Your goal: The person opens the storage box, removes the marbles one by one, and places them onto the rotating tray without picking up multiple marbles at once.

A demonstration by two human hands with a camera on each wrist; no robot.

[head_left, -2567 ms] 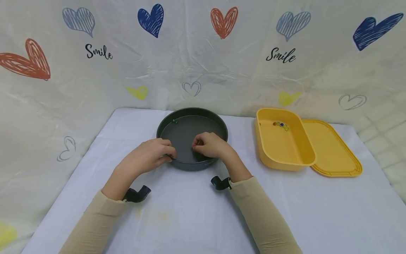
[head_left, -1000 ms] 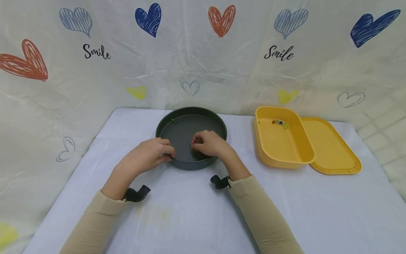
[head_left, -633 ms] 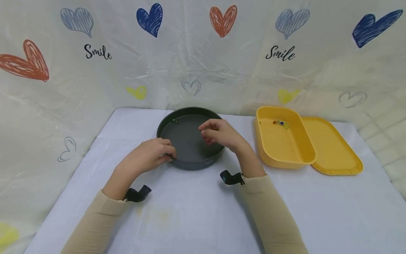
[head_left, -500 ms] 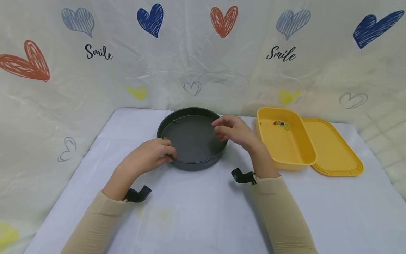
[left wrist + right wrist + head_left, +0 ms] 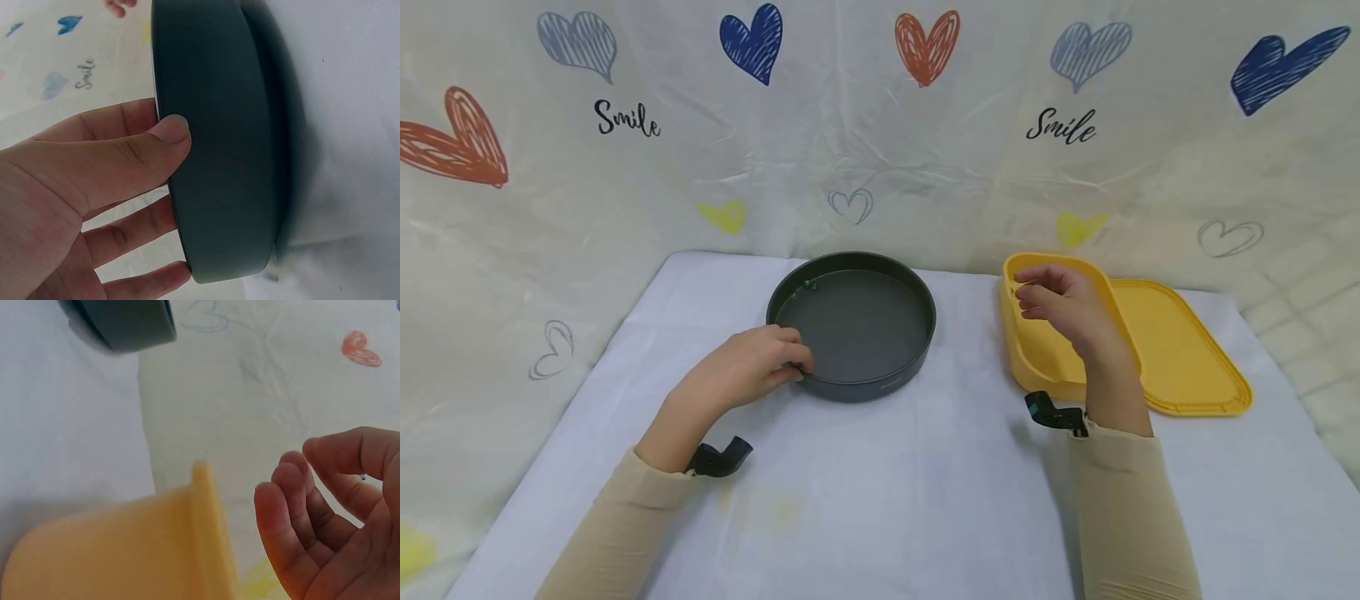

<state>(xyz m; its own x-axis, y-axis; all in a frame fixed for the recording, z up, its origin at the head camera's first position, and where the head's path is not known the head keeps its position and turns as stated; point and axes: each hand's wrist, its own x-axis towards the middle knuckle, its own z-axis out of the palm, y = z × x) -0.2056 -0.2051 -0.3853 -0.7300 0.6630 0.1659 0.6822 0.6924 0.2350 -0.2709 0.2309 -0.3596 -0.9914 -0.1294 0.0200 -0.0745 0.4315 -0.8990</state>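
Note:
My left hand (image 5: 752, 362) grips the near left rim of a round dark cake pan (image 5: 857, 333). In the left wrist view the thumb (image 5: 172, 131) presses on the pan's outer wall, with the other fingers at the inner side. Small green marbles (image 5: 811, 285) lie inside the pan at the far left, and a tiny yellowish one (image 5: 793, 296) is beside them. Over a yellow box (image 5: 1037, 367) hovers my right hand (image 5: 1067, 304), its fingers loosely bent and nothing visible between them. That hand hides the marbles in the box.
A yellow lid (image 5: 1198, 358) lies flat to the right of the box and partly behind it. White cloth (image 5: 865, 492) covers the table. A backdrop (image 5: 865, 142) printed with hearts stands behind everything.
My right hand has left the pan and moved right, over the yellow box. A small marble has appeared by the pan's left wall and shifted toward the green ones. My left hand stays put.

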